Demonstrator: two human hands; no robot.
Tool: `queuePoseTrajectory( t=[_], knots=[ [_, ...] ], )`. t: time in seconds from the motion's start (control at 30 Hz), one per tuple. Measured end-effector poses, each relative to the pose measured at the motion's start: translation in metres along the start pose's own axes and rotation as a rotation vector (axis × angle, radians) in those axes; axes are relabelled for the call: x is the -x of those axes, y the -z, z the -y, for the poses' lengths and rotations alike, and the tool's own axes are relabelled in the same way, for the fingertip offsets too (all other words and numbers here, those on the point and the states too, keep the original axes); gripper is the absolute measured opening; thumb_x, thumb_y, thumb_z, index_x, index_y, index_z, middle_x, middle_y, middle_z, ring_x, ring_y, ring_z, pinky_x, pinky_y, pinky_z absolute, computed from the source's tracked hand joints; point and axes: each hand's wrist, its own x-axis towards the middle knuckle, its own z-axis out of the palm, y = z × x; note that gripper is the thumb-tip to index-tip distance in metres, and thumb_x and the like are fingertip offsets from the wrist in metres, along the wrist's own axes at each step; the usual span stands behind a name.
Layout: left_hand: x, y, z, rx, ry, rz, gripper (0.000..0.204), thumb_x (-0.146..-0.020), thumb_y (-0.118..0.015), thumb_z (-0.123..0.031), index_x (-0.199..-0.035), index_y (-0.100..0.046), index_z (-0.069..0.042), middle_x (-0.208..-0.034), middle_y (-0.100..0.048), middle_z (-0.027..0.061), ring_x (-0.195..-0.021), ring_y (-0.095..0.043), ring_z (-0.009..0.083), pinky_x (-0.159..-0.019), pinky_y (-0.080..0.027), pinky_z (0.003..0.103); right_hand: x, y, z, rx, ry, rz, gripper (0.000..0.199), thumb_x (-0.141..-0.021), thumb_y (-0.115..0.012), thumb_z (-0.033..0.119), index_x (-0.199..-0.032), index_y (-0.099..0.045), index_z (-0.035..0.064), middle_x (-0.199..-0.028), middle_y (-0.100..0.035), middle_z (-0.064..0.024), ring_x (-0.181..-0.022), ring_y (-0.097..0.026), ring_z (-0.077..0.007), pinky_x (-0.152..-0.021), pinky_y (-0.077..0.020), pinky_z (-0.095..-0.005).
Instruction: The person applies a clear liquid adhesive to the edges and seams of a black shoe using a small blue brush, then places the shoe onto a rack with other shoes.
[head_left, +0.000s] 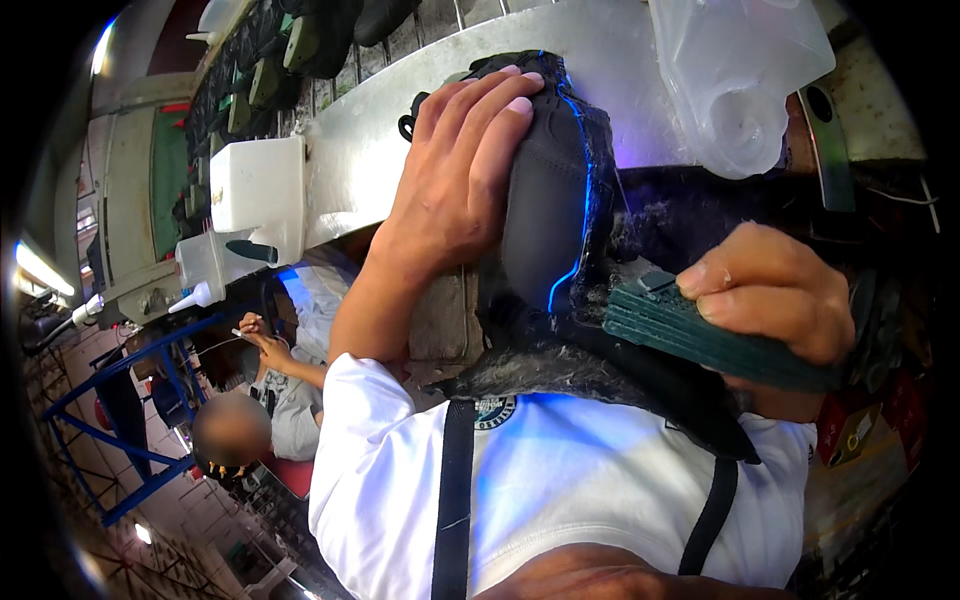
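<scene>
A black shoe upper (542, 205) stands on end in front of my chest, with a glowing blue line running down its right side. My left hand (452, 165) is wrapped over its upper left part, the fingertips pressed on the dark surface. To the right of the shoe, my right hand (775, 290) grips a dark green ridged block (670, 325), its fingers closed over the top. The block's left end is close to the shoe's lower right edge; I cannot tell whether they touch. Its far end and my right thumb are partly hidden.
A metal ledge (350, 125) curves behind the shoe. On it sit a white plastic container (258, 190) at left and a translucent jug (740, 60) at right. Dark shoes (265, 85) fill a rack at the upper left. Another person (290, 400) sits at the lower left.
</scene>
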Motion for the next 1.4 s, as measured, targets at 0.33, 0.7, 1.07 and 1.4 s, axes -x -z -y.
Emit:
queuePoseTrajectory(
  t=[0.33, 0.7, 1.07, 1.4],
  knots=[
    [-0.037, 0.009, -0.006, -0.044, 0.045, 0.107, 0.064, -0.075, -0.071, -0.011, -0.130, -0.044, 0.006, -0.125, -0.059, 0.0238, -0.111, -0.060, 0.0395, -0.097, -0.044, 0.050, -0.046, 0.041, 0.031, 0.347, 0.027, 0.221, 0.030, -0.083, -0.077, 0.010, -0.106, -0.061, -0.0002, -0.096, -0.066, -0.0218, -0.066, -0.067, -0.0223, -0.055, -0.0540, -0.0284],
    [-0.073, 0.020, 0.015, 0.005, 0.012, 0.247, 0.094, -0.058, -0.088, -0.024, -0.136, -0.041, 0.000, -0.117, -0.061, 0.0189, -0.109, -0.060, 0.0388, -0.096, -0.045, 0.046, -0.110, 0.091, 0.052, 0.432, -0.040, 0.665, 0.034, -0.074, -0.078, 0.001, -0.107, -0.070, 0.0074, -0.111, -0.063, -0.0195, -0.090, -0.068, -0.0288, -0.079, -0.0567, -0.0362],
    [-0.088, 0.044, 0.027, 0.177, 0.178, 0.414, 0.100, -0.057, -0.088, -0.028, -0.138, -0.037, 0.000, -0.105, -0.066, 0.0231, -0.098, -0.065, 0.0432, -0.084, -0.052, 0.047, -0.088, 0.096, 0.011, 0.152, -0.119, 0.338, 0.036, -0.079, -0.078, 0.009, -0.112, -0.068, -0.0025, -0.115, -0.065, -0.0231, -0.080, -0.069, -0.0265, -0.071, -0.0577, -0.0367],
    [-0.066, 0.046, 0.055, 0.462, 0.185, 0.396, 0.104, -0.056, -0.091, -0.026, -0.140, -0.036, 0.000, -0.106, -0.066, 0.0220, -0.098, -0.066, 0.0411, -0.082, -0.053, 0.042, -0.064, 0.030, -0.052, 0.159, 0.073, 0.060, 0.029, -0.083, -0.073, 0.003, -0.113, -0.071, 0.0012, -0.118, -0.065, -0.0262, -0.093, -0.070, -0.0313, -0.079, -0.0587, -0.0381]
  ],
)
